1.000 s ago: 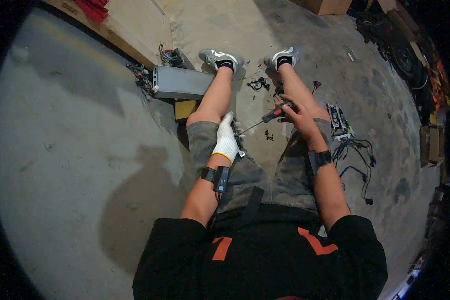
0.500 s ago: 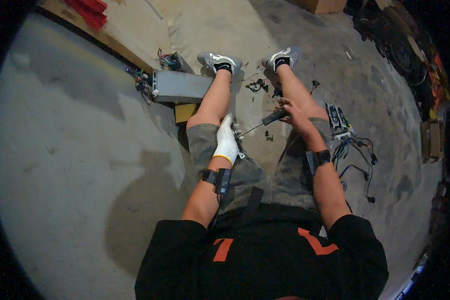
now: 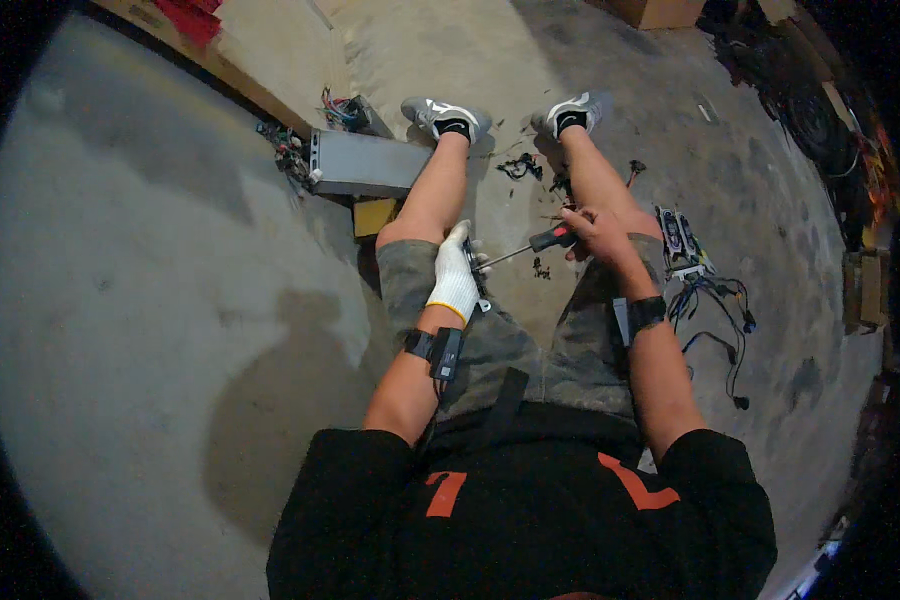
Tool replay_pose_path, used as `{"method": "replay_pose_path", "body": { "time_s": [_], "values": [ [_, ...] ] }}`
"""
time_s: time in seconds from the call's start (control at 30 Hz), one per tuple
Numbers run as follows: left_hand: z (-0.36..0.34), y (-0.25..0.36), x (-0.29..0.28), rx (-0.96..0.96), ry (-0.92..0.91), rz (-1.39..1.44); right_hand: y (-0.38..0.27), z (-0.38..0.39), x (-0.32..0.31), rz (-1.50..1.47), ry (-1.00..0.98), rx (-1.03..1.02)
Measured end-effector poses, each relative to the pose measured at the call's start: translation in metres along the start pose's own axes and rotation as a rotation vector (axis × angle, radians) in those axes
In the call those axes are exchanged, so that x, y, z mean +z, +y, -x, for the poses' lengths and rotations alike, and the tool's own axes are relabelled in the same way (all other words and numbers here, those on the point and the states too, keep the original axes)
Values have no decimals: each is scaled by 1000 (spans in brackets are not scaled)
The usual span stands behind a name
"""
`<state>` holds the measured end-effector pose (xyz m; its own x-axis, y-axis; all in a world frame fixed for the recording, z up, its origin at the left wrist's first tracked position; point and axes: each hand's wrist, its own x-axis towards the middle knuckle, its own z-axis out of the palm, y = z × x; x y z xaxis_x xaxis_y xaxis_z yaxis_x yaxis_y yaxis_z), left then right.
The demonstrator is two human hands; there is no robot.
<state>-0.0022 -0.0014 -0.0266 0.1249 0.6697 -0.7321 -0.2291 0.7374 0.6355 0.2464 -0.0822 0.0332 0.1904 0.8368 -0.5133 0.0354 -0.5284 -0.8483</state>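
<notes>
My left hand (image 3: 453, 277), in a white knit glove with a yellow cuff edge, is closed around a small dark part with a light metal tab (image 3: 484, 305) at its lower end. The glove hides most of that part, so its kind does not show. In my bare right hand (image 3: 600, 237) is a screwdriver (image 3: 549, 238) with a black and red handle, gripped by the handle's end. Its thin shaft slants down to the left, and the tip meets the dark part beside my left fingers. Both hands are over my lap, between the thighs.
A grey metal box (image 3: 365, 163) with cable bundles stands left of my left shin, above a yellow box (image 3: 375, 217). Right of my right knee lie metal brackets (image 3: 682, 240) and loose black cables (image 3: 735, 345). Small dark pieces (image 3: 520, 167) are scattered between my feet.
My right fingers have shifted on the screwdriver handle, which has turned so that its red part shows. The tip stays at the dark part. The left hand keeps its hold.
</notes>
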Motion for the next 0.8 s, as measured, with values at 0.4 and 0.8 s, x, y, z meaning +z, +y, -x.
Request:
{"method": "replay_pose_path", "body": {
  "time_s": [0.4,0.8],
  "values": [
    [-4,-1,3,32,-8,-24,40,-6,1,-177,-31,-372],
    [-8,0,-1,-20,61,-9,-11,8,-3,241,-72,21]
  ]
}}
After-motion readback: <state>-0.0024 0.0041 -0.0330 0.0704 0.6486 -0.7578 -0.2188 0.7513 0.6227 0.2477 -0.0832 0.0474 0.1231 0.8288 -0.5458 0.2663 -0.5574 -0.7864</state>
